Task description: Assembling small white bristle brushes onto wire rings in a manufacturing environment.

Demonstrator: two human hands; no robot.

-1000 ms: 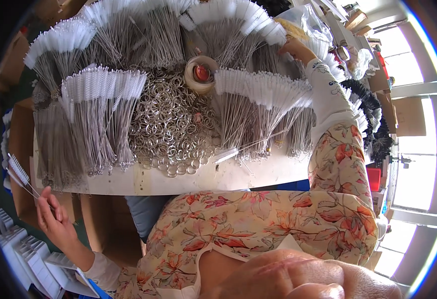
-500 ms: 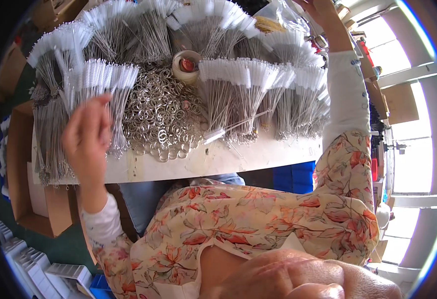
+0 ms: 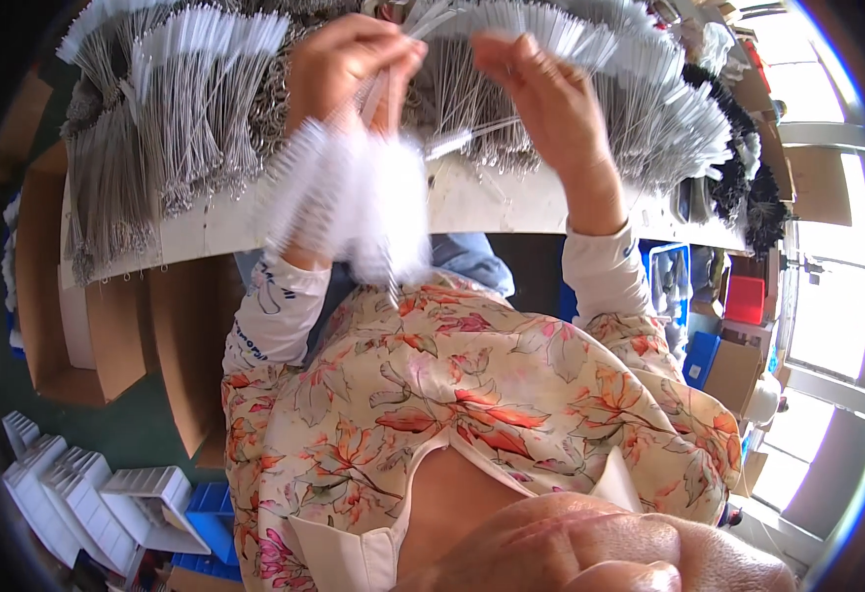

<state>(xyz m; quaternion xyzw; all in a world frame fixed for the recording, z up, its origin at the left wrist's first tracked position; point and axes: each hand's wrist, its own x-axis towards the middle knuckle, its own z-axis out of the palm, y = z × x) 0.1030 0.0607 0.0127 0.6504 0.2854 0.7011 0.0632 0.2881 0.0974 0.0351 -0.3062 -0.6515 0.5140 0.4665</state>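
Observation:
My left hand is closed round the thin wire stems of a bunch of white-bristled straw brushes. Their bristle ends hang toward me over the table's front edge, smeared by motion. To the right, my right hand is raised above the table with its fingers apart, and I see nothing in it. Standing bundles of the same brushes lie to the left of my left hand; more bundles spread beyond my right hand. A loose brush rests between the hands near the front edge.
Metal rings show partly behind my left hand on the white table. Dark bristly items sit at its right end. An open cardboard box stands at lower left, near grey plastic bins. A red bin is at right.
My left hand has moved right and away from me, and now holds a bunch of brushes. My right hand has come back from the far right to the table's middle. The view has shifted.

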